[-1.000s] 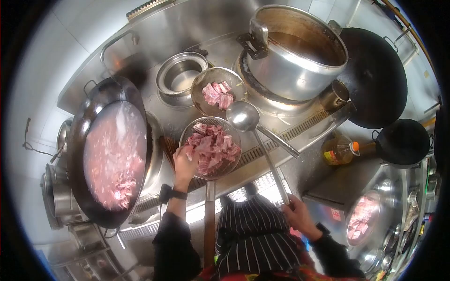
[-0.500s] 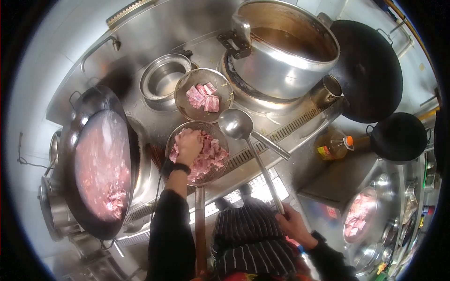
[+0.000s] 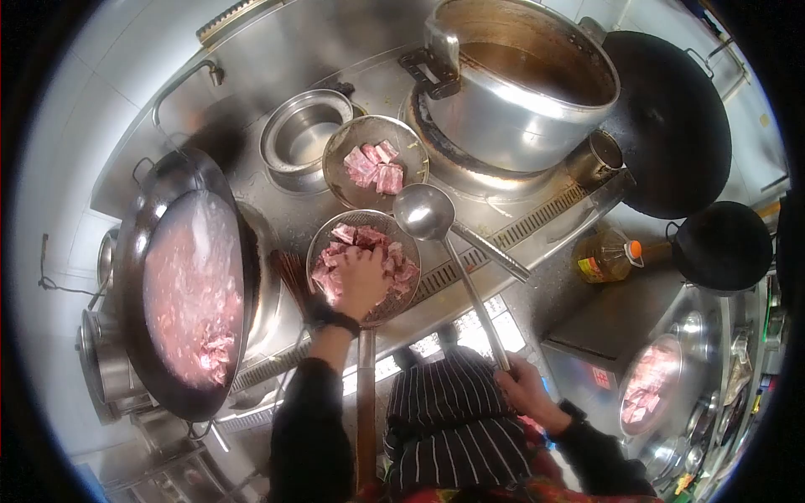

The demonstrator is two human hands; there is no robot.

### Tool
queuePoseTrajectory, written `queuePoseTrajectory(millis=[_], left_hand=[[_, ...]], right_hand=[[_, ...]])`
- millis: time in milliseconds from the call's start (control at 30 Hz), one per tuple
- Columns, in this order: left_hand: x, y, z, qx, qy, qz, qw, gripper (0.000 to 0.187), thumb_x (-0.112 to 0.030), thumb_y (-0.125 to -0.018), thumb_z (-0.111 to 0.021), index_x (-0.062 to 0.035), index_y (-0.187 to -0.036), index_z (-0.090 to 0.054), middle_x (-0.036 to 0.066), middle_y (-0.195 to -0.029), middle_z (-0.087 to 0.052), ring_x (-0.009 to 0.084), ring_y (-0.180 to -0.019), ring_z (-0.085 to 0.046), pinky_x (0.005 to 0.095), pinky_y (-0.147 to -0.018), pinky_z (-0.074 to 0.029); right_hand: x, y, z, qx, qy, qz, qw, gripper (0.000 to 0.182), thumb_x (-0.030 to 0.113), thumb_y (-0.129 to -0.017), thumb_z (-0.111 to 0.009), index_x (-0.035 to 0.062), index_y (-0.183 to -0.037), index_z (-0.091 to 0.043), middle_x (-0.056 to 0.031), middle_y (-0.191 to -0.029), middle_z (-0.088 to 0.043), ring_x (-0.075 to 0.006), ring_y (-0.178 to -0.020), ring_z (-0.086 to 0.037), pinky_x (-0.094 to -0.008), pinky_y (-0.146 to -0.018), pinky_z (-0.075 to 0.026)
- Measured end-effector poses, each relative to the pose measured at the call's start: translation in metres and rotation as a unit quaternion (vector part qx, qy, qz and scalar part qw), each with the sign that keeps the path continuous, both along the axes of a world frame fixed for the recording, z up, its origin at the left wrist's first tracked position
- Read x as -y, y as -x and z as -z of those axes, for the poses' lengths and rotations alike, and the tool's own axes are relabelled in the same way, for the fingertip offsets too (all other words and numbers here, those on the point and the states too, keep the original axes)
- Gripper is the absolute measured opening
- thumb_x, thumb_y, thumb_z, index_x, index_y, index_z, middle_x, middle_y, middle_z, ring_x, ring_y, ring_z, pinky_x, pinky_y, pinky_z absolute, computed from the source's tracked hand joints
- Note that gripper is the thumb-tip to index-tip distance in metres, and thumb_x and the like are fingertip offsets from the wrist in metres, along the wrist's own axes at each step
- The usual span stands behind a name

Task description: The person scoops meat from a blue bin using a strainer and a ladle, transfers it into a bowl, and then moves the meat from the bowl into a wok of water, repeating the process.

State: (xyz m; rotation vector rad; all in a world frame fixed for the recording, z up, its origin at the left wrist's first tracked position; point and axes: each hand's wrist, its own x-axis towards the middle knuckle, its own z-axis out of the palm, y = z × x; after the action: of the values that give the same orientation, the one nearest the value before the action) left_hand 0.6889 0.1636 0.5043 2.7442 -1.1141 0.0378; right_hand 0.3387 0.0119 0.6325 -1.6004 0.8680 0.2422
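My left hand point(image 3: 362, 289) rests on raw meat chunks point(image 3: 404, 272) in a long-handled round mesh strainer point(image 3: 384, 314), palm down with its fingers spread; the fingertips are partly hidden among the pieces. In my right hand point(image 3: 528, 390) is the handle of a steel ladle point(image 3: 423, 211). The ladle's bowl lies at the upper right of the strainer. Beyond it, a second strainer point(image 3: 338, 178) holds several pale meat pieces point(image 3: 376, 166). At the left, a large wok point(image 3: 132, 285) contains cloudy pink water point(image 3: 189, 268), with meat gathered at its near end.
A big pot point(image 3: 520, 126) with brown liquid stands at the back, beside a steel pot point(image 3: 306, 138). Two dark woks point(image 3: 671, 126) are on the right, near an oil jug point(image 3: 605, 258). A bowl of meat point(image 3: 644, 394) sits lower right. A faucet point(image 3: 180, 84) is upper left.
My left hand has shifted toward the near side of the strainer, and its fingers have spread over the meat. The right hand still grips the ladle. The whole view has shifted slightly.
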Motion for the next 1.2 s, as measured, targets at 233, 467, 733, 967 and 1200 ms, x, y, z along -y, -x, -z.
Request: queuePoseTrajectory(millis=[233,467,733,967,1200], left_hand=[[0.013,0.008,-0.015,-0.045,0.120,-0.028,0.991,0.018,-0.026,-0.074,-0.073,-0.0128,-0.085,-0.073,0.007,-0.089,-0.071,0.0283,-0.099,-0.060,0.0481,-0.097,-0.032],[-0.004,-0.020,-0.019,-0.111,0.191,-0.104,0.970,0.018,-0.023,-0.078,-0.073,-0.0150,-0.095,-0.071,0.004,-0.112,-0.066,0.0282,-0.114,-0.054,0.0506,-0.101,-0.034],[0.018,-0.009,-0.017,0.041,-0.051,0.101,0.993,0.027,-0.023,-0.073,-0.072,-0.0147,-0.099,-0.072,0.006,-0.113,-0.062,0.0272,-0.115,-0.051,0.0552,-0.107,-0.029],[0.010,-0.045,-0.024,-0.035,0.067,0.054,0.996,0.033,-0.035,-0.077,-0.069,-0.0077,-0.094,-0.074,0.008,-0.104,-0.068,0.0280,-0.109,-0.057,0.0557,-0.106,-0.025],[0.032,-0.108,-0.076,-0.415,0.417,-0.213,0.780,0.017,-0.015,-0.093,-0.066,-0.0013,-0.101,-0.072,0.005,-0.110,-0.068,0.0147,-0.096,-0.061,0.0299,-0.082,-0.047]], right_hand=[[-0.001,-0.006,-0.006,-0.026,-0.029,-0.009,0.999,0.042,0.015,-0.093,-0.062,-0.0030,-0.130,-0.054,-0.0083,-0.086,-0.062,-0.0129,-0.073,-0.057,-0.0297,-0.065,-0.048],[0.000,0.002,-0.004,0.009,-0.001,0.002,1.000,0.040,0.016,-0.094,-0.062,-0.0027,-0.128,-0.056,-0.0054,-0.078,-0.059,-0.0103,-0.065,-0.054,-0.0282,-0.057,-0.045],[0.000,0.006,-0.019,-0.028,-0.048,0.040,0.998,0.037,0.016,-0.094,-0.060,-0.0033,-0.126,-0.057,-0.0029,-0.072,-0.057,-0.0091,-0.062,-0.053,-0.0276,-0.055,-0.043],[0.000,0.016,-0.016,0.002,-0.047,0.069,0.996,0.037,0.016,-0.094,-0.061,-0.0028,-0.125,-0.056,-0.0015,-0.071,-0.056,-0.0088,-0.061,-0.052,-0.0272,-0.053,-0.042],[0.003,0.014,-0.018,-0.007,-0.041,0.075,0.996,0.039,0.016,-0.095,-0.060,-0.0034,-0.127,-0.054,-0.0019,-0.071,-0.057,-0.0090,-0.062,-0.054,-0.0271,-0.054,-0.044]])
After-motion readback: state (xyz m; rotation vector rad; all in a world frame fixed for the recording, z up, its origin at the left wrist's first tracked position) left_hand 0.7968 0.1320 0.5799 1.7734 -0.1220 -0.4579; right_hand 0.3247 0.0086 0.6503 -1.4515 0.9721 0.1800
